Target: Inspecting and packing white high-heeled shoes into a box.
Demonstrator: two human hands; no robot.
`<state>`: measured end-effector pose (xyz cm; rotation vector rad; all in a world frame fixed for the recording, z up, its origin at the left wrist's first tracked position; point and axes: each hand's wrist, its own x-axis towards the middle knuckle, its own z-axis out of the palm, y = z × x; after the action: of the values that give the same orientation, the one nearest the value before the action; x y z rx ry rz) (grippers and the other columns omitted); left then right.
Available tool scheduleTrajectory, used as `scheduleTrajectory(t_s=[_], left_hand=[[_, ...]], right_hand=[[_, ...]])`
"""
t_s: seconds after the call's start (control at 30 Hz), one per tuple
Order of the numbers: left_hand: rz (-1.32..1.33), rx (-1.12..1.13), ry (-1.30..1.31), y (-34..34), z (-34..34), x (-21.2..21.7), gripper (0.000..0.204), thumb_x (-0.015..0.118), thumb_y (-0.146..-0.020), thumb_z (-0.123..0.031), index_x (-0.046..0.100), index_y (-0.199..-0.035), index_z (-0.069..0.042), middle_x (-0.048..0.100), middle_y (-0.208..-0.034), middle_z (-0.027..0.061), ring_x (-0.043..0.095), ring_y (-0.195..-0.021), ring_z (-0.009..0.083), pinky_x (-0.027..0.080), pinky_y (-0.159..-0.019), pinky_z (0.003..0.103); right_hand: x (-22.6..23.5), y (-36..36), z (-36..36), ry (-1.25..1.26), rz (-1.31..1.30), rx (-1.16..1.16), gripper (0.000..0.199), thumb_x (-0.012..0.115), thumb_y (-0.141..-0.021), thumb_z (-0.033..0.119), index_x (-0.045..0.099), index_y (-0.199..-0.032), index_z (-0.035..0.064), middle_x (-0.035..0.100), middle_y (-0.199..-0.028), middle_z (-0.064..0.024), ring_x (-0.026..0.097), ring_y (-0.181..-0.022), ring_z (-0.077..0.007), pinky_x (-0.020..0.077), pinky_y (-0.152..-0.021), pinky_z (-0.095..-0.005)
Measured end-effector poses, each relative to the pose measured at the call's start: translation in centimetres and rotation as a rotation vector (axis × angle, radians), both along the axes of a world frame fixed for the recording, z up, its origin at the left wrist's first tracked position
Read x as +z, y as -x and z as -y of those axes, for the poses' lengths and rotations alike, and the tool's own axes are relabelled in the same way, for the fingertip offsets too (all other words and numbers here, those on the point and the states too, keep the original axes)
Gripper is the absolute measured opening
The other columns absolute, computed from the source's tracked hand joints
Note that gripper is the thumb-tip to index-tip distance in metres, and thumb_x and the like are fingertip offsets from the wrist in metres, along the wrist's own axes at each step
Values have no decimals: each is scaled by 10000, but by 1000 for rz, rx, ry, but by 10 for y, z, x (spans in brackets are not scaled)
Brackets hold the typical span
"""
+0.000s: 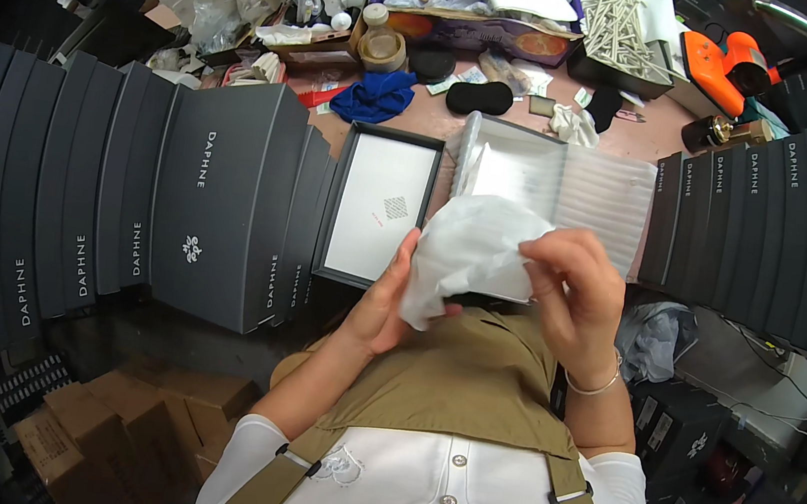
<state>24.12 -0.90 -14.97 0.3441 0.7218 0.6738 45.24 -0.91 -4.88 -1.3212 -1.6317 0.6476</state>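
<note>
White pouch sits at frame centre, held just above the chest, both hands closed on it: left hand cups its lower left edge, right hand pinches its right side. Just beyond lie an open grey box and a foam tray. Stacks of grey boxes flank both sides; clutter fills the upper frame

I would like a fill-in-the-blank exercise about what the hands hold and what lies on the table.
1. Both hands hold a white ____ pouch.
2. The left hand supports it from ____.
3. The open box behind the hands has a ____ lining.
4. The crumpled cloth farther back is ____.

Missing words: fabric; below; white; blue
</note>
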Motion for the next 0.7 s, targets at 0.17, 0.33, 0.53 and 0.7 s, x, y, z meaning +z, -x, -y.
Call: scheduleTrajectory(t_s=[0.17, 0.33, 0.53, 0.7], left_hand=[[-923, -370, -1007, 24, -11, 20, 976, 651, -800, -617, 225, -1504, -91, 574, -1194, 172, 608, -958, 249, 499, -819, 328], [-979, -137, -1079, 20, -39, 21, 348, 554, -958, -297, 624, -950, 44, 588, -769, 154, 592, -672, 274, 472, -631, 368], [-973, 94, -1372, 5, -50, 48, 273, 557, -946, -213, 639, -1062, 19, 587, -777, 141, 585, -670, 273, 461, -619, 326], [-731, -130, -1292, -12, -64, 84, 356, 585, -941, -270, 617, -1164, 6, 619, -941, 150, 632, -826, 264, 485, -732, 303]], right_hand=[[2, -15, -6, -6, -32, -33, 183, 664, -788, -79, 661, -945, 16, 612, -833, -99, 615, -721, -199, 491, -620, -283], [-3, -13, 8, 31, 36, 151, 182, 678, -775, -68, 667, -933, 22, 624, -843, -102, 627, -748, -217, 492, -652, -282], [-18, -29, 26, 292, -312, -98, 225, 618, -909, 39, 639, -1131, 7, 552, -853, 8, 497, -691, -53, 398, -588, -184], [-6, -23, 12, 217, -423, 3, 172, 574, -929, 30, 632, -1073, -44, 563, -875, -35, 565, -716, -85, 466, -574, -204]])
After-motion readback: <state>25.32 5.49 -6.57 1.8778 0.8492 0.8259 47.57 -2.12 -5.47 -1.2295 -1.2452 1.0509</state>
